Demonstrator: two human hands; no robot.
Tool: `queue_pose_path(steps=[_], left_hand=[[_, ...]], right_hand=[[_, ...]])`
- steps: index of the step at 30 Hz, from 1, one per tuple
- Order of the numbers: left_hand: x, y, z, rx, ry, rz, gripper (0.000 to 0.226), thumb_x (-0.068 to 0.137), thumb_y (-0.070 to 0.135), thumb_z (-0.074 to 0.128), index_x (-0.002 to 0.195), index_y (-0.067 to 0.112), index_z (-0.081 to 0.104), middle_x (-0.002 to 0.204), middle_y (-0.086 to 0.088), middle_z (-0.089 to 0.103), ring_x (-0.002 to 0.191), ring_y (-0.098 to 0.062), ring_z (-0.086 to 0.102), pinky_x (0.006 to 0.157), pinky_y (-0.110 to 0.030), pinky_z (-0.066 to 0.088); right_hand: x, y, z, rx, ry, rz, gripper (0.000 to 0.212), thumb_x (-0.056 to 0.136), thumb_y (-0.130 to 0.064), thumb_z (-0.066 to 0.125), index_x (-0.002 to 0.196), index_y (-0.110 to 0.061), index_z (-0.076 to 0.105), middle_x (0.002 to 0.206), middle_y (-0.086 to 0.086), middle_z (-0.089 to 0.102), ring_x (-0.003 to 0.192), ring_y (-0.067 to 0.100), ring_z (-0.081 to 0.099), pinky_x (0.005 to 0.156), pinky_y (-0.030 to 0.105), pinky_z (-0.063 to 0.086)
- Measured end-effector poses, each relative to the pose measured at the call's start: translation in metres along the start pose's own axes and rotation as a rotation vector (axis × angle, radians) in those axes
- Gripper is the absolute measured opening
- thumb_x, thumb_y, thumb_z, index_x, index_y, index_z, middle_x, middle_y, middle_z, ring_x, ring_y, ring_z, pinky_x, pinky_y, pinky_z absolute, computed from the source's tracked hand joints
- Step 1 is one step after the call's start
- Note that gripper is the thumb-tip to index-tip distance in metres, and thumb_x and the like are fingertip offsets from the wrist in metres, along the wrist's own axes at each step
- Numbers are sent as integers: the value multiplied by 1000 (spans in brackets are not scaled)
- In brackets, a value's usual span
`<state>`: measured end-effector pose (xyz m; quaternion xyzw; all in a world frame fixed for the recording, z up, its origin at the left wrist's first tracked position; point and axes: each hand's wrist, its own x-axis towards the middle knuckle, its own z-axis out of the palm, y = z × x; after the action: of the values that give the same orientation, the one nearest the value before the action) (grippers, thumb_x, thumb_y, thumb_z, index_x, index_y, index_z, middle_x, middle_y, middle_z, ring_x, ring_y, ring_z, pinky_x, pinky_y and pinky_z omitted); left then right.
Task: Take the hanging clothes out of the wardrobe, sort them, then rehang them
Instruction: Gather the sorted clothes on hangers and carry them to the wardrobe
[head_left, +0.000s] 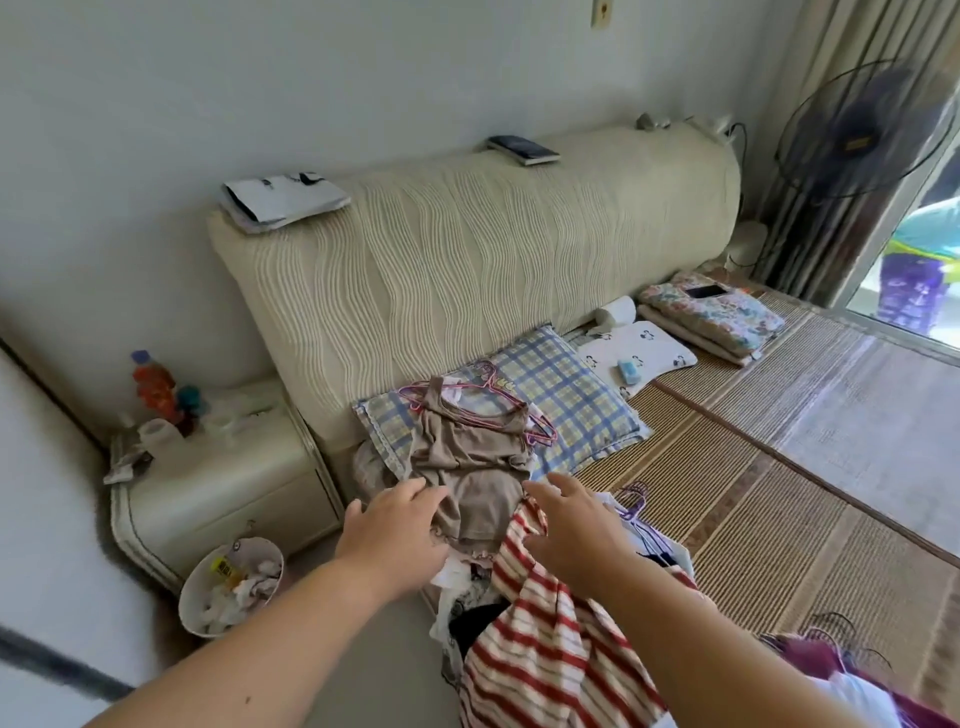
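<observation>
Sorting looks to be the step in hand: in the head view a brown top (467, 467) on its pink hanger (493, 410) lies across the checked pillow (571, 395) on the bed (753, 493). The left hand (395, 525) touches the top and the right hand (571, 525) hovers over a red-striped shirt (540, 649), fingers of both spread loose, holding nothing. The next move probably calls for gripping one garment and lifting it clear.

Single head view, looking forward and down, close over bed (779, 519)
</observation>
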<state>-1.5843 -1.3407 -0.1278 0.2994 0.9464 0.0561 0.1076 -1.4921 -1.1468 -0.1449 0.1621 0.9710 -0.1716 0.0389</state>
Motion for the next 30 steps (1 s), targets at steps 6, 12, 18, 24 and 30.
queue_pose_path(steps=[6,12,18,24,30], left_hand=[[92,-28,-11,-19,-28,67,69,81,50,52,144,37,28,151,6,28,137,-18,31,107,-50,27],[217,-41,-12,-5,-68,86,68,83,50,52,145,36,27,152,6,26,139,-17,28,109,-48,26],[352,-60,11,-14,-178,46,67,83,48,52,144,36,27,151,6,27,136,-17,31,110,-42,31],[466,-84,50,5,-256,0,66,83,45,52,144,35,28,152,4,28,137,-19,30,111,-40,29],[532,-111,99,106,-391,10,70,84,45,53,146,33,21,155,2,18,140,-24,24,111,-49,26]], right_hand=[[95,2,-4,31,10,53,62,83,-42,58,140,-38,34,151,-1,29,133,22,37,106,47,36],[218,34,12,115,-9,80,60,83,-39,59,139,-35,37,145,-2,37,125,20,45,97,42,46],[350,85,44,189,-95,164,57,84,-37,56,137,-38,36,140,-7,40,111,12,52,80,28,52],[472,124,86,237,-232,217,65,84,-39,56,142,-37,29,144,-3,38,121,20,48,94,36,49],[556,144,150,264,-316,211,74,86,-44,56,148,-34,17,152,-3,30,122,20,49,94,38,49]])
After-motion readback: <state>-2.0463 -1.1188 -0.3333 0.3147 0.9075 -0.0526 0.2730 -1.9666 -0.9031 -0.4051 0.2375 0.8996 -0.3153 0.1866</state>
